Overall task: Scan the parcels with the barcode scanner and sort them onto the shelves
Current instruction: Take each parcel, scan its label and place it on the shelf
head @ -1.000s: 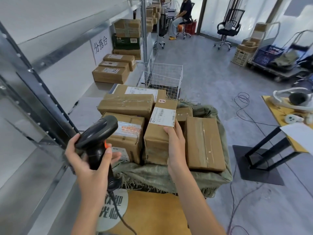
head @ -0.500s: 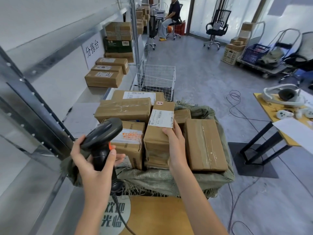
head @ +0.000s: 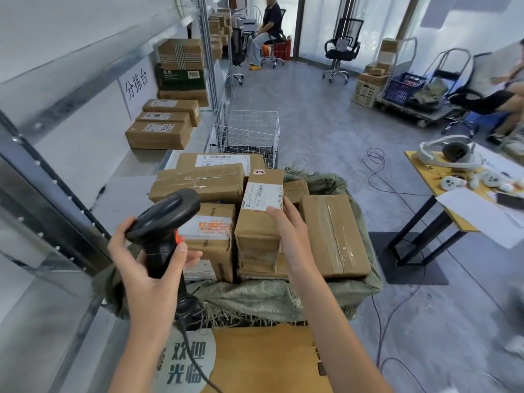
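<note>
Two hands busy: left hand (head: 147, 268) grips scanner (head: 164, 219) at 8 o'clock; right hand (head: 292, 231) clasps parcel (head: 259, 219). Aimed off its label (head: 262, 195), the scan may misread.

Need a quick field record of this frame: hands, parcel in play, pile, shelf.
left hand: grips black handheld barcode scanner
right hand: holds upright brown cardboard parcel with white label by its right side
pile: brown taped boxes on green woven sack
shelf: three flat brown cartons on grey metal shelf
</note>
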